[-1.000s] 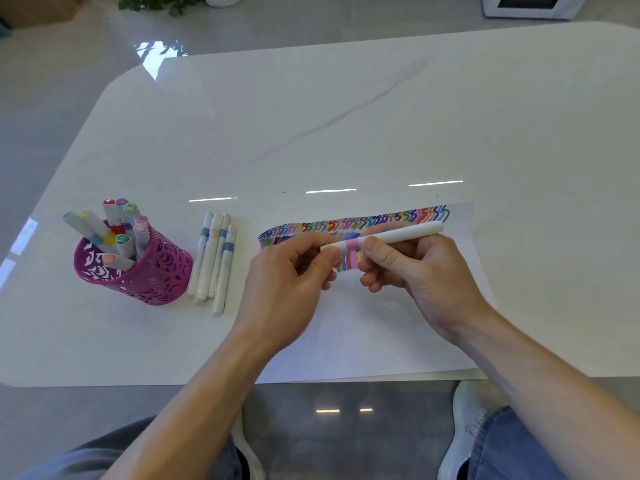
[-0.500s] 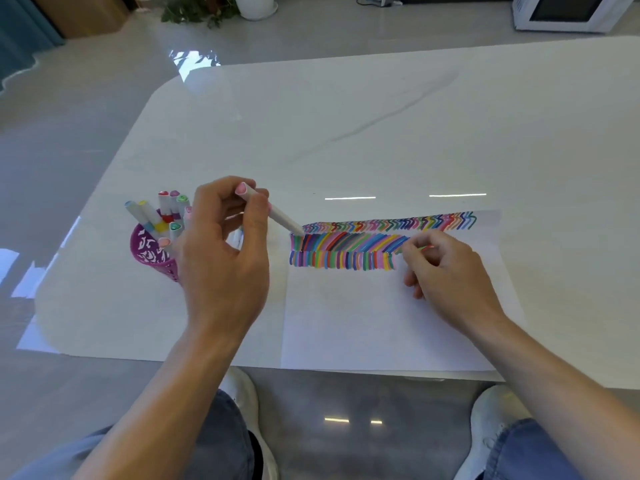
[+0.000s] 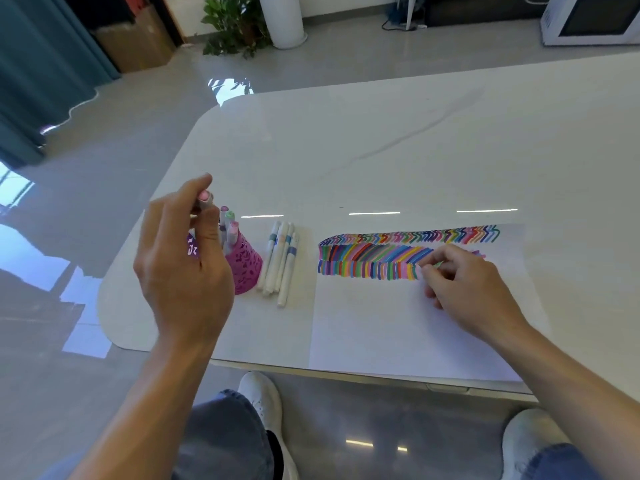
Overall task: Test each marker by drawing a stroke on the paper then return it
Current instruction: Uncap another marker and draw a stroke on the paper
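My left hand point(image 3: 183, 271) pinches a white marker with a pink cap point(image 3: 205, 197) just above the pink lattice holder point(image 3: 247, 268), which has several capped markers point(image 3: 228, 220) standing in it. The hand covers the holder's left half. My right hand point(image 3: 464, 289) rests on the white paper point(image 3: 381, 323) with its fingers loosely curled, the fingertips at the right end of the rows of coloured strokes point(image 3: 374, 258). I see nothing gripped in it.
Several white markers point(image 3: 280, 261) lie side by side on the white table point(image 3: 381, 150) between the holder and the paper. The paper's near edge overhangs the table's front edge. My knees and white shoes show below the table.
Both hands held the marker together over the strokes. My left hand then carried it leftward to above the holder, while my right hand stayed on the paper. The view swung left.
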